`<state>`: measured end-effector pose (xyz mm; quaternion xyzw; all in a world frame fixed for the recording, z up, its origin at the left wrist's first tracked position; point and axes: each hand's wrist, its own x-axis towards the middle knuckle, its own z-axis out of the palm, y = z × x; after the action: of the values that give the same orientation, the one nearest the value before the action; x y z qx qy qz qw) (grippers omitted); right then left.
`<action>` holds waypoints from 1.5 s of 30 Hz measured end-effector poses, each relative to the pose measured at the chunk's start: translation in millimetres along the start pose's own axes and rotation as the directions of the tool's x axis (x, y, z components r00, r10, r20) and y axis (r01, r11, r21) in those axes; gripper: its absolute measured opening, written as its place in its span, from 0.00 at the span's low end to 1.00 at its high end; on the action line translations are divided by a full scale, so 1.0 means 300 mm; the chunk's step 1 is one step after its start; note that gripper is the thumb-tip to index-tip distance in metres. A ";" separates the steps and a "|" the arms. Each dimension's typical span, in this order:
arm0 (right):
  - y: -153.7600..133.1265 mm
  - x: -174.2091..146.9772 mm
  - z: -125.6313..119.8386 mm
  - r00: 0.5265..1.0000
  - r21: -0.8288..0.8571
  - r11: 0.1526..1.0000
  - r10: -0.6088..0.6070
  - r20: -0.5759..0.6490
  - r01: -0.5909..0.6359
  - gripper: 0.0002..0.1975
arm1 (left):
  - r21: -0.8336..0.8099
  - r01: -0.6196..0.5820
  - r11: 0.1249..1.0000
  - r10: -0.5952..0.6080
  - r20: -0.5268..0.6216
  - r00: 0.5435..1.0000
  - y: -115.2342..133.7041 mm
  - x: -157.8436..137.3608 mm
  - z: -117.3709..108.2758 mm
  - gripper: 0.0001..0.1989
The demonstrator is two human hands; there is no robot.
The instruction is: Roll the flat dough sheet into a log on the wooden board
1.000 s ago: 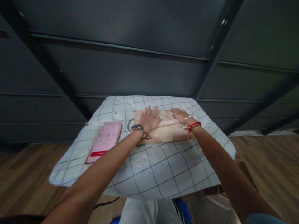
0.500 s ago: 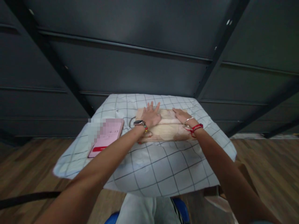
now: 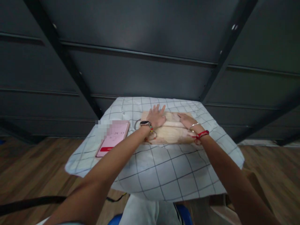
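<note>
A folded beige cloth (image 3: 170, 135) with pale pinkish patches lies in a wide strip across the table. A thin grey loop (image 3: 137, 124) shows at its left end. My left hand (image 3: 157, 118) rests flat on the cloth's left part, fingers spread and pointing away from me. On the right part lies my right hand (image 3: 187, 120), palm down with its fingers stretched inward along the fold. Neither hand grips anything that I can see. The cloth under both palms is hidden.
A checked white tablecloth (image 3: 164, 168) covers the small table. Left of the cloth lies a pink-screened phone (image 3: 114, 136), partly blurred out. A dark panelled wall (image 3: 140, 75) rises behind the table. An open cardboard box (image 3: 222, 203) stands on the floor at the lower right.
The whole view has shifted slightly, so everything sits a little further right. Both hands stay on the folded cloth in nearly the same places.
</note>
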<state>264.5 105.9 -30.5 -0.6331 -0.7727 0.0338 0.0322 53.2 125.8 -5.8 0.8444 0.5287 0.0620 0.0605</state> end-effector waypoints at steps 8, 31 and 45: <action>-0.027 -0.068 -0.009 1.000 -0.025 0.999 0.020 0.017 -0.020 0.26 | 0.035 0.003 0.999 -0.004 0.027 1.000 0.013 -0.030 0.010 0.31; -0.005 0.040 -0.045 0.951 -0.051 0.960 -0.280 -0.133 0.275 0.22 | 0.067 -0.094 0.993 0.089 0.069 0.994 -0.045 0.007 0.005 0.31; 0.012 0.094 -0.013 0.958 0.020 0.963 -0.266 -0.107 0.269 0.23 | 0.028 -0.026 0.999 0.021 0.180 0.983 -0.071 0.089 0.009 0.31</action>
<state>262.8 134.1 -26.8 -0.5230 -0.8478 0.0096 0.0873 46.4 159.1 -11.1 0.8535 0.5120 -0.0219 0.0944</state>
